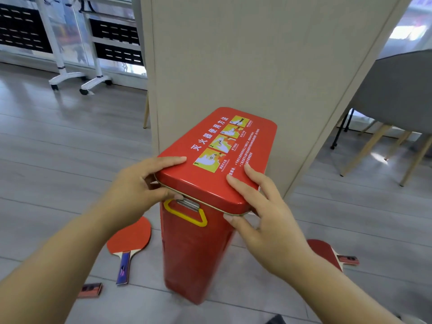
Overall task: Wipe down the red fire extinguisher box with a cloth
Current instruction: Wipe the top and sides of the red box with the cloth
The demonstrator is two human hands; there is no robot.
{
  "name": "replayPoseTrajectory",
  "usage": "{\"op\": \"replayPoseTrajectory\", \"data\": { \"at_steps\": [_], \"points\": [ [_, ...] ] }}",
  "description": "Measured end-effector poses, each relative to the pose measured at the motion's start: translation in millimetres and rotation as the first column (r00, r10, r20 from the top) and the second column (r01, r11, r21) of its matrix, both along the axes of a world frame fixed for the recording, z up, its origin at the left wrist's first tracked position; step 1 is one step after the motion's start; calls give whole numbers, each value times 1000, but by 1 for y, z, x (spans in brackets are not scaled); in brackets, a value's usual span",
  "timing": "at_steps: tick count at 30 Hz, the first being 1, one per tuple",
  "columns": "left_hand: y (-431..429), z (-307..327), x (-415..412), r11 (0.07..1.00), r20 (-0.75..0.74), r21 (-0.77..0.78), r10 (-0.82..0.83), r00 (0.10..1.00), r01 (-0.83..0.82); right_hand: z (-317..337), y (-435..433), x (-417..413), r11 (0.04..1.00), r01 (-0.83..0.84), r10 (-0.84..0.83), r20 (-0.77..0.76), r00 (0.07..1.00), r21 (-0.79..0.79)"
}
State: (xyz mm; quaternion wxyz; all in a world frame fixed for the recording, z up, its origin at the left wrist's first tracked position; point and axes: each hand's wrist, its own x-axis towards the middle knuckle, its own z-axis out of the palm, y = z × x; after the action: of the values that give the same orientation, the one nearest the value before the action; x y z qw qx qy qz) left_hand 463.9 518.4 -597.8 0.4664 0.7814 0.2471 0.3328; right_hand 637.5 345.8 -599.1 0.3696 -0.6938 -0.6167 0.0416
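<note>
You had the red fire extinguisher box [198, 242] standing upright on the grey floor [58, 160] at the centre of your view, close in front of the beige pillar [245, 54] at 12 o'clock. Your left hand [138, 183] gripped the lid [217, 160] at its 9 o'clock near corner, fingers over the top, thumb under the rim beside the metal latch [188, 203]. Your right hand [264, 211] clamped the 3 o'clock corner, fingers spread on top, thumb beneath the edge. The hands sat apart. A yellow handle [184, 215] hung below the latch. One table tennis paddle [131, 237] lay at the box's 8 o'clock, another paddle [325, 251] at 4 o'clock, a grey chair [397, 90] at 2 o'clock
</note>
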Motion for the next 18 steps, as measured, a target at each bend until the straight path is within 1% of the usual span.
{"op": "replayPoseTrajectory", "data": {
  "at_steps": [2, 3, 5, 6, 7, 9, 11, 13, 15, 18],
  "points": [
    [-8, -3, -2, 996, 7, 53, 66, 998, -66, 0, -4, 15, 999, -39, 38, 31, 999, 34],
    [-13, -5, -3, 989, -15, 108, 106, 994, -104, 1, -5, 22, 998, -53, 50, 63, 997, 40],
    [-26, -10, -4, 940, -45, 257, 242, 969, -223, 5, -7, 33, 994, -99, 95, 92, 991, 42],
    [-33, -13, -3, 907, -33, 309, 309, 950, -285, 6, -8, 39, 990, -131, 128, 83, 988, 43],
    [-41, -16, -1, 884, -12, 329, 354, 935, -331, 8, -8, 46, 986, -161, 157, 66, 985, 51],
    [-60, -21, 7, 868, 40, 311, 395, 918, -387, 8, -8, 62, 981, -174, 172, 23, 985, 82],
    [-80, -25, 19, 850, 98, 285, 433, 896, -443, 7, -4, 81, 984, -116, 114, 20, 993, 132],
    [-100, -27, 33, 831, 112, 288, 464, 879, -476, 3, 5, 102, 986, -17, 7, 62, 998, 164],
    [-115, -28, 49, 829, 46, 293, 485, 873, -476, 1, 19, 124, 985, 78, -94, 102, 990, 153],
    [-121, -26, 71, 808, -35, 291, 544, 838, -513, 6, 47, 155, 982, 179, -185, 109, 977, 66]
  ]
}}
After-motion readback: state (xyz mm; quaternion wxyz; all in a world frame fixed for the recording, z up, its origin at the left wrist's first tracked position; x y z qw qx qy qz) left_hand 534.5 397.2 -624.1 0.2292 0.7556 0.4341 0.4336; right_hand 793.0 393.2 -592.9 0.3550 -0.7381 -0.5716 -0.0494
